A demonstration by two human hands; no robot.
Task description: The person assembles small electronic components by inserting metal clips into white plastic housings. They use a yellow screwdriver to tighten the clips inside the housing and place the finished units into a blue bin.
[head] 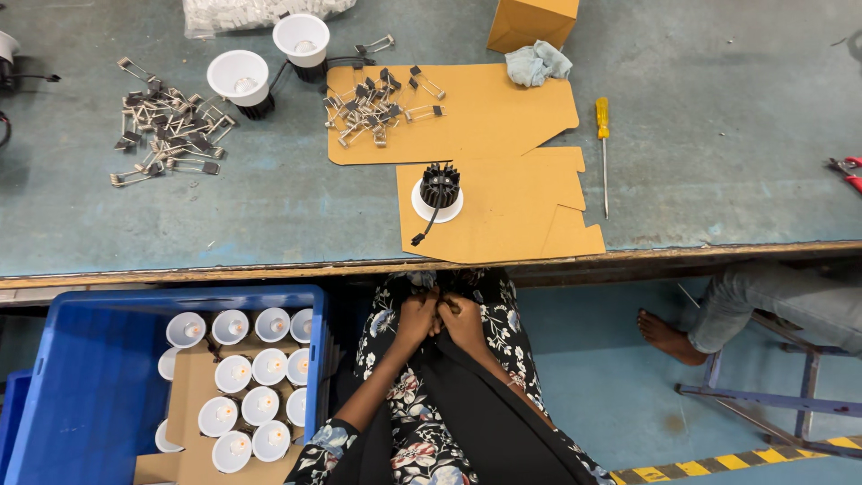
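My left hand and my right hand rest together in my lap, just below the table's front edge, with fingers curled and touching each other. Whether they pinch anything small is hidden. They lie on floral cloth and a black cloth. On the table above them a black finned lamp stands face down on flat brown cardboard, its short wire trailing toward the edge. A pile of metal spring clips lies on a second cardboard sheet farther back.
A blue crate at my left holds several white lamps on cardboard. Two white lamps, another clip pile, a yellow screwdriver, a blue rag and a brown box sit on the table. Another person's bare foot is at right.
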